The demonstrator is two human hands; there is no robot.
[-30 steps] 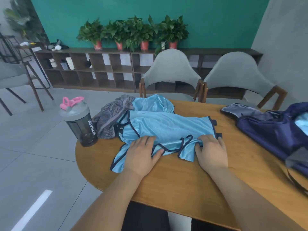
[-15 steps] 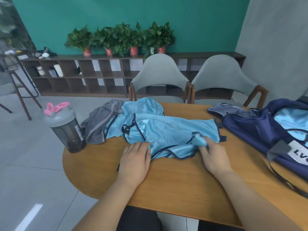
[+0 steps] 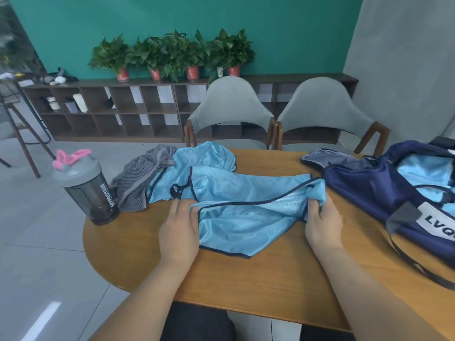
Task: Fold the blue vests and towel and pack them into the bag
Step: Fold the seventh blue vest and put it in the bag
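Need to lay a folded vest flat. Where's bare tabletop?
Bare wood: the near strip between the front vest and the table edge, and the far patch between the rear vest and the bag. Crowded: left end, with shaker bottle and towel; the bag fills the right.

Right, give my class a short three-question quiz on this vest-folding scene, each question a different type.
1. True or false: the navy bag is zipped shut.
2. What stands at the left edge of the table? A) shaker bottle B) mug C) lamp
3. Fill in: the right hand grips a bunched corner of the ___ vest.
Key: 1 false, it lies open with light-blue fabric inside; 2 A; 3 blue.
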